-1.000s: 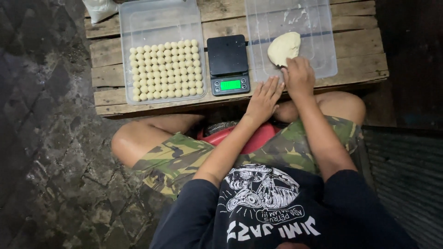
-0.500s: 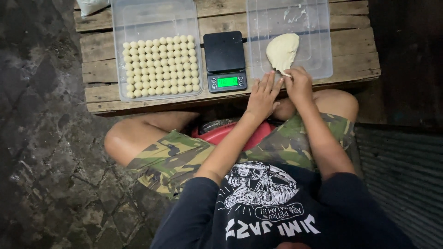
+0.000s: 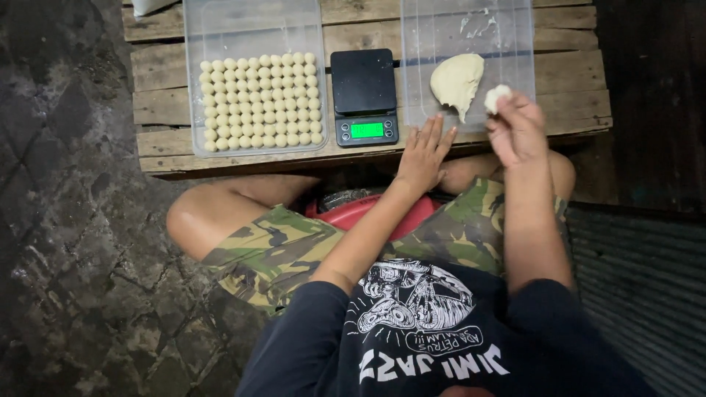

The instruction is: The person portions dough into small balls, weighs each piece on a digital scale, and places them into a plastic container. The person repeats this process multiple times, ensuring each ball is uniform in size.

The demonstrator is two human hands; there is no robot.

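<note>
A low table [image 3: 162, 110] of rough wooden planks carries everything. Toward its left end lies a clear plastic tray [image 3: 254, 29] filled with rows of small dough balls [image 3: 261, 99], and a black digital scale [image 3: 363, 95] with a lit green display sits at the middle near the front edge. Toward the right end lies a second clear tray [image 3: 507, 44] holding a dough lump [image 3: 456, 79], and the left hand [image 3: 423, 154] rests flat on the front edge beside the scale.

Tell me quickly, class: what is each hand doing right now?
Left hand: open, fingers spread, resting flat at the wooden table edge, holding nothing.
Right hand: closed on a small dough piece pinched in its fingertips.
</note>
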